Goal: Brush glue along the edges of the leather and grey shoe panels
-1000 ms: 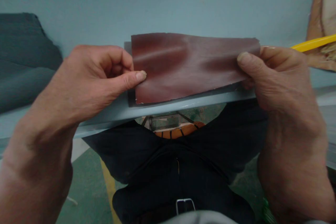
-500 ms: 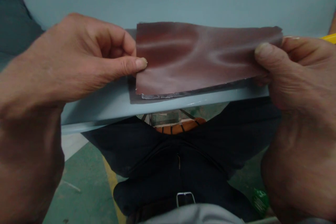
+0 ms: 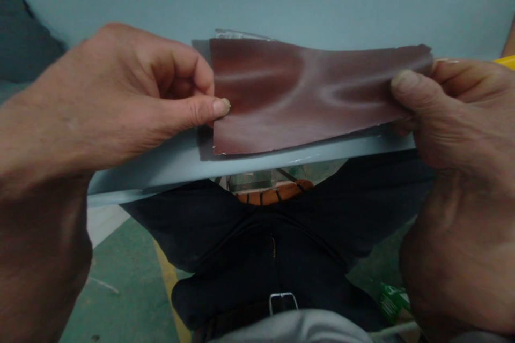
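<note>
A reddish-brown leather piece (image 3: 306,96) is stretched flat between both hands, just above the front edge of a pale blue table (image 3: 161,158). My left hand (image 3: 132,96) pinches its left edge, thumb on top and fingers curled under. My right hand (image 3: 450,112) pinches its right edge the same way. A second, darker sheet shows under the leather along its left and near edges; a thin grey edge pokes out behind its top left corner.
Dark grey fabric (image 3: 20,27) lies at the far left of the table. A yellow object (image 3: 507,61) pokes in at the right edge. Below the table are my dark trousers (image 3: 277,246), a belt buckle (image 3: 282,303) and a green floor with a yellow line.
The view has moved closer over the second, so hands and leather look larger. The leather's near edge has settled down over the underlying sheet, hiding the pale strip seen half a second ago.
</note>
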The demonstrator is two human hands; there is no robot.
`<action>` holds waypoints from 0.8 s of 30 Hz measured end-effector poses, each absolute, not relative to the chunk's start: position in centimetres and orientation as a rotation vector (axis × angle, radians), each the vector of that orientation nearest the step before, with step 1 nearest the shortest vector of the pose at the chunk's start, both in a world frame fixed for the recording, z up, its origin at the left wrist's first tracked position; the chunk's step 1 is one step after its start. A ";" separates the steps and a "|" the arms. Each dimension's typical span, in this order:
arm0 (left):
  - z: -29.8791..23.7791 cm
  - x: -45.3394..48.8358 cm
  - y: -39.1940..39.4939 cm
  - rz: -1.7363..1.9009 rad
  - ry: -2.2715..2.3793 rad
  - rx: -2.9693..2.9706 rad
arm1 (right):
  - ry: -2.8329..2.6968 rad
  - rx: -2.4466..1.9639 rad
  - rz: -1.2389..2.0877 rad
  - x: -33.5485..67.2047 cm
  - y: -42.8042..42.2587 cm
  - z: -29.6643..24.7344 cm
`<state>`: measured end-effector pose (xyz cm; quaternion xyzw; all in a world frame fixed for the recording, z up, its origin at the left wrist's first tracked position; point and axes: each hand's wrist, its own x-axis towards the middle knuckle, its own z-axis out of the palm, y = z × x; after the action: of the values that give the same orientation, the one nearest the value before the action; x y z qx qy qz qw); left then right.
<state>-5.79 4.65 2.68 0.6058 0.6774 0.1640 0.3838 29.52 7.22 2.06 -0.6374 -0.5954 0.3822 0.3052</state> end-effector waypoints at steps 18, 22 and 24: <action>2.6 -5.3 4.2 0.357 1.710 1.687 | -1.607 -1.661 0.996 29.0 7.2 2.3; 2.4 -5.9 4.5 0.303 1.717 1.686 | -1.601 -1.676 0.999 29.0 7.2 2.3; 2.3 -6.4 4.9 0.260 1.694 1.698 | -1.597 -1.680 0.999 28.9 7.2 2.4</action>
<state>-6.36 4.88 2.34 0.6577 0.6559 0.1005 0.3566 28.94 7.17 2.37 -0.6340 -0.6028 0.3772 0.3039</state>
